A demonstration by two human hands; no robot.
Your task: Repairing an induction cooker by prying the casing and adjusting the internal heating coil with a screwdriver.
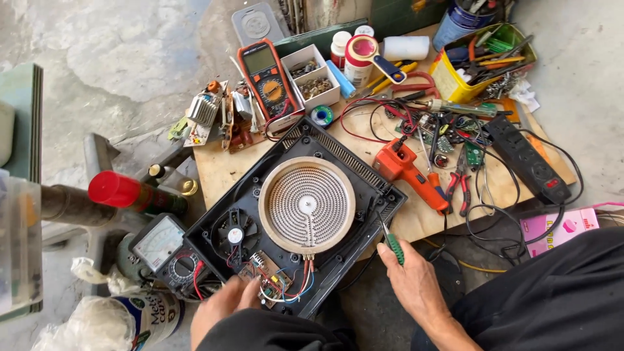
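Far left: a red-capped bottle (123,193) lies beside an analog meter (162,244) with a white dial.
Left hand (221,304): I see its fingers loosely curled at the near edge of the opened cooker; whether its grip closes on anything I cannot tell. It lies just beside the small circuit board (268,278) with red, blue and white wires.
Opened cooker (296,214): a black housing set cornerwise on the wooden counter (218,170), holding a round coiled heating element (307,205) at centre and a small fan (234,234) to its left.
Behind the cooker: an orange-cased digital multimeter (268,79) and a white parts box (311,77).
Right hand (413,283): I see its grip closed on a green-handled screwdriver (392,245), the shaft pointing at the cooker's right edge.
Right of cooker: an orange tool (406,169), red-handled pliers (458,182), a black power strip (526,158).
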